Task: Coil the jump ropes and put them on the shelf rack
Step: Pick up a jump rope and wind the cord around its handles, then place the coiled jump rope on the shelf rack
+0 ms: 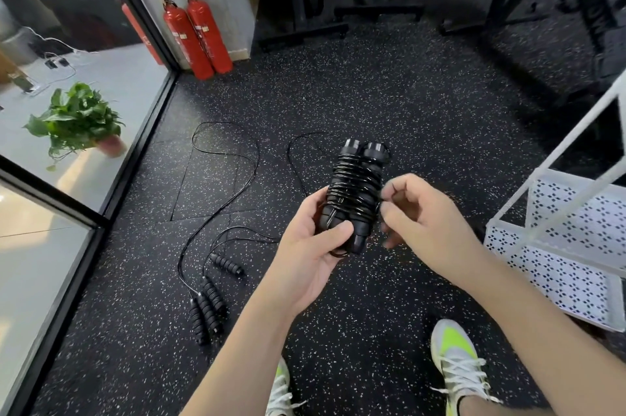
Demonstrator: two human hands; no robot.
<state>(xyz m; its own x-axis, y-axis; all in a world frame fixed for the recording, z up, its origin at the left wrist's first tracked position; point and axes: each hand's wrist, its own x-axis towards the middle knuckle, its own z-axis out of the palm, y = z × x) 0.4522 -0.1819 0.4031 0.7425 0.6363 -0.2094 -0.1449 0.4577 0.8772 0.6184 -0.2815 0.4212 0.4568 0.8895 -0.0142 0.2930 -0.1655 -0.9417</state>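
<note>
- left hand (pixel 313 246) grips wound jump rope (pixel 355 192) by its paired handles, thumb across; keep that clamp firm
- right hand (pixel 418 217) fingers curled, pinching cord beside bundle; tuck tail under a wrap, tension on
- loose ropes (pixel 213 293) on floor, left
- shelf rack (pixel 555 239) right, near

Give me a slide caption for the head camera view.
Left hand grips a coiled jump rope; right hand pinches its cord beside the white shelf rack.

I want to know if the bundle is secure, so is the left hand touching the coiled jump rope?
Touching. The head view shows the left hand wrapped around the lower end of the coiled jump rope, thumb pressed across its front.
</note>
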